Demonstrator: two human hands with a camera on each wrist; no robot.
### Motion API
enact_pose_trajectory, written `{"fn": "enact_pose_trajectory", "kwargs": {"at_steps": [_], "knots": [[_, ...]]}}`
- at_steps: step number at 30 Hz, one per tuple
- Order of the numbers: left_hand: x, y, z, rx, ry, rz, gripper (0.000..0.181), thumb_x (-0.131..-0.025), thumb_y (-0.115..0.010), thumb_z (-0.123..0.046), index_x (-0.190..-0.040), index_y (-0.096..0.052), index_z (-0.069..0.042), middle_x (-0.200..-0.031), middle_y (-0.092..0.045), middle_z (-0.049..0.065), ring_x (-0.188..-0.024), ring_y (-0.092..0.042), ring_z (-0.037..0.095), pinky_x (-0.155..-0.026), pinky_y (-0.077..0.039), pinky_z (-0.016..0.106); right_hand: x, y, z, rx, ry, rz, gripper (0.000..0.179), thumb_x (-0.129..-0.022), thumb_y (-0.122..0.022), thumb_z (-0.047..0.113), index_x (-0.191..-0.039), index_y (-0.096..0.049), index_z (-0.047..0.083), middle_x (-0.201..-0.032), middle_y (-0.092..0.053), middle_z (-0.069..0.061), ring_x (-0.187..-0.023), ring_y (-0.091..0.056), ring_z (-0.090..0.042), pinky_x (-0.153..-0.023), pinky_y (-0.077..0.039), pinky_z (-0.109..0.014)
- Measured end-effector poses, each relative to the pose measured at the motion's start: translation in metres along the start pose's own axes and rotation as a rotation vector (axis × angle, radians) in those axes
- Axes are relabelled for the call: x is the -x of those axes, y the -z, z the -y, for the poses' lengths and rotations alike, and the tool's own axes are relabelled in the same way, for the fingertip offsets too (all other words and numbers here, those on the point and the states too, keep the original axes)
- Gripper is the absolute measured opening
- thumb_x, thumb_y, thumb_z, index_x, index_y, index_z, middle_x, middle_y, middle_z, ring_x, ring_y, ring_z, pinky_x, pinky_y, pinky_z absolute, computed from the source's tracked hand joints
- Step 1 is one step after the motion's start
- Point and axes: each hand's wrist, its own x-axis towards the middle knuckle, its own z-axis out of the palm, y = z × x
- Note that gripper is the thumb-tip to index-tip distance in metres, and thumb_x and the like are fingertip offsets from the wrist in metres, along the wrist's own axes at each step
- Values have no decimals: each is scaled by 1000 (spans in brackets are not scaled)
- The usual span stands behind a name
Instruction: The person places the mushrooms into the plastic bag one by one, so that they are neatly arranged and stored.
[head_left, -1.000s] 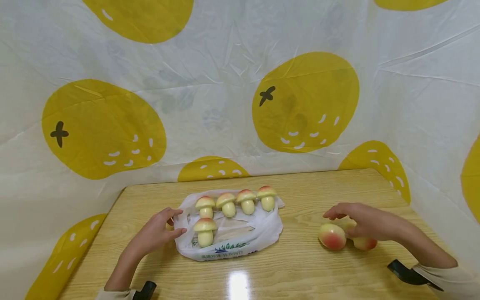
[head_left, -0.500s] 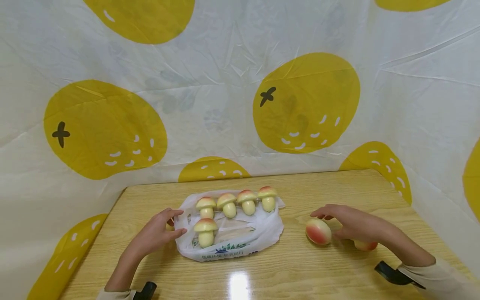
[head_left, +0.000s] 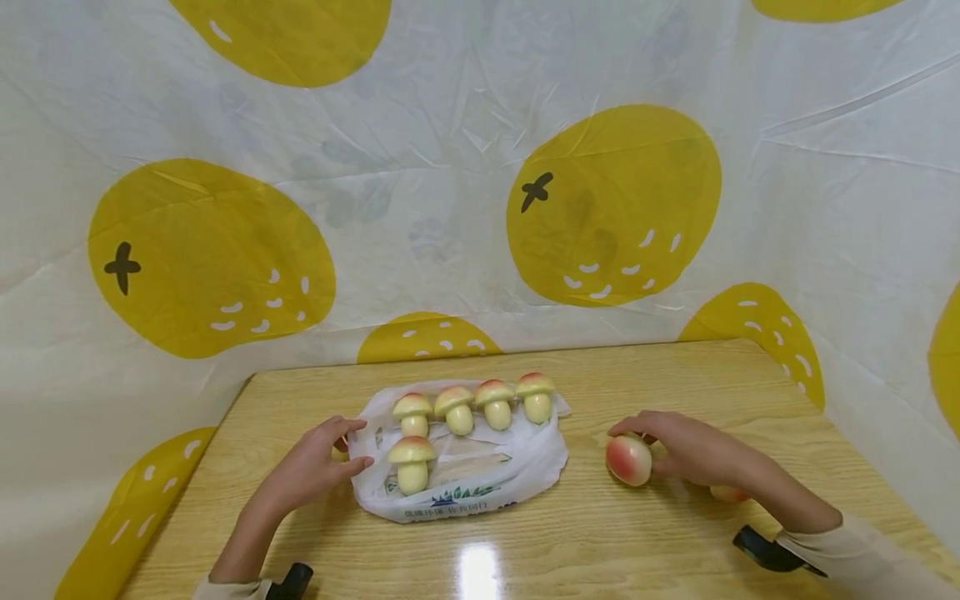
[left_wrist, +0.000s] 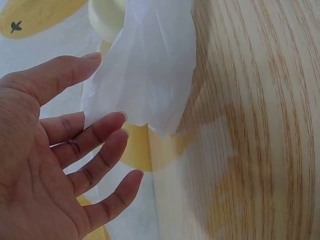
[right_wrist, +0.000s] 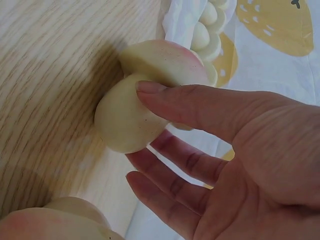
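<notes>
At the right of the head view, my right hand [head_left: 686, 446] holds a mushroom-shaped piece [head_left: 628, 460] with a cream stem and a red-blushed cap. In the right wrist view the thumb lies on its stem [right_wrist: 127, 117], and the other fingers are partly hidden behind it. My left hand [head_left: 321, 462] rests at the left edge of a white plastic bag [head_left: 525, 467], fingers spread and loosely bent. The left wrist view shows one finger partly behind the thin plastic [left_wrist: 150, 65]. On the bag lie several matching mushrooms, four-square apart from one nearer mushroom [head_left: 412, 465] below the row.
Another mushroom [head_left: 729, 494] lies on the wooden table [head_left: 585, 542], mostly hidden beneath my right wrist; the right wrist view shows its cap [right_wrist: 50, 225]. A white curtain with yellow fruit prints [head_left: 615, 208] hangs around the table's back and sides.
My right hand has moved left with one mushroom, which has turned and come nearer the bag. The other mushroom at right stays behind. My left hand and the bag have not visibly moved.
</notes>
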Motion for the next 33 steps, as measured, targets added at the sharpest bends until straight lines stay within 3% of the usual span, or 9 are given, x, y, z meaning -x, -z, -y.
{"fn": "enact_pose_trajectory", "kwargs": {"at_steps": [10, 19, 26, 33], "knots": [[-1, 1, 0, -5, -14, -7, 59, -89, -80, -31, -135, -61, 2, -108, -63, 3, -92, -58, 14, -75, -52, 32, -4, 0, 0, -82, -78, -4, 55, -78, -79, 3, -130, -65, 6, -109, -65, -5, -82, -56, -12, -67, -46, -24], [-1, 1, -1, -7, -1, -4, 59, -89, -80, -31, -135, -61, 2, -108, -63, 3, -92, -58, 15, -74, -51, 30, -7, -2, -4, -182, -110, 20, 59, -79, -82, 13, -134, -61, 3, -101, -64, -2, -82, -60, -13, -67, -49, -25], [-2, 1, -2, -3, -6, -4, 58, -89, -80, -29, -135, -62, 3, -109, -64, 4, -92, -58, 15, -73, -51, 30, -9, -3, -4, -218, -109, -6, 57, -79, -80, 10, -132, -60, 2, -84, -56, 0, -71, -50, -9, -60, -42, -24], [-2, 0, -1, 3, -5, -4, 59, -89, -80, -30, -135, -61, 2, -108, -63, 3, -92, -58, 15, -73, -51, 29, -11, -1, -3, -233, -136, -23, 56, -81, -81, 15, -133, -60, 7, -94, -59, -3, -79, -57, -16, -64, -46, -26]]}}
